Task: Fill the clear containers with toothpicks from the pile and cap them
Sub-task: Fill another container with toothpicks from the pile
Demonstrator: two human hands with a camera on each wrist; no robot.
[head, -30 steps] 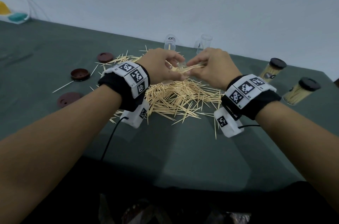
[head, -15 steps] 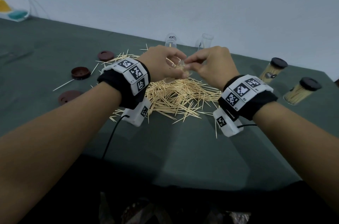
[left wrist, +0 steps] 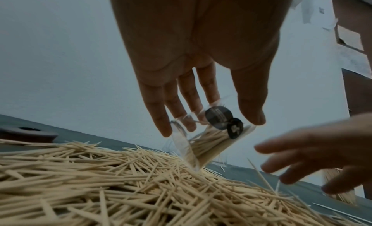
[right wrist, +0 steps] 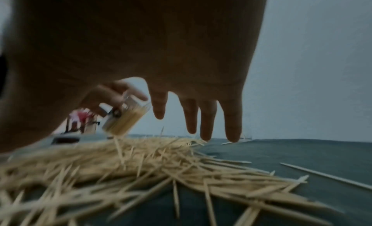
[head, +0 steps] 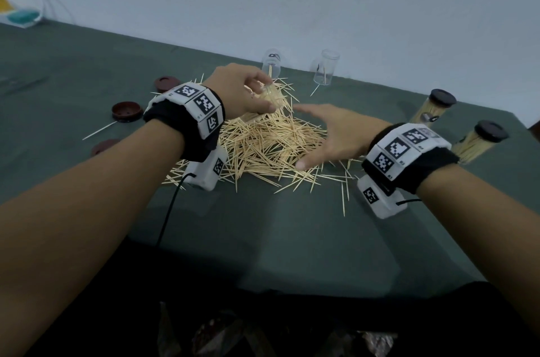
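Observation:
My left hand [head: 263, 93] grips a clear container [head: 277, 99] part-filled with toothpicks, holding it tilted just above the far side of the toothpick pile [head: 263, 146]. In the left wrist view the container [left wrist: 203, 142] sits between fingers and thumb, its base near the pile [left wrist: 120, 181]. My right hand [head: 312, 136] hovers open over the pile's right side, fingers spread, holding nothing. The right wrist view shows its straight fingers [right wrist: 207, 118] above the pile [right wrist: 120, 166], with the container [right wrist: 124, 118] to the left. Two clear containers [head: 271, 63] [head: 325, 70], each with barely a toothpick inside, stand behind the pile.
Two filled containers with dark caps [head: 429, 111] [head: 479, 143] stand at the right. Three brown caps [head: 167, 83] [head: 126, 111] [head: 103, 146] lie left of the pile, with stray toothpicks [head: 343, 196] scattered around. The green table [head: 277, 239] ends at the wall behind.
My right hand has let go at the container's mouth, opened, and moved down and right over the pile. The left hand still holds the container.

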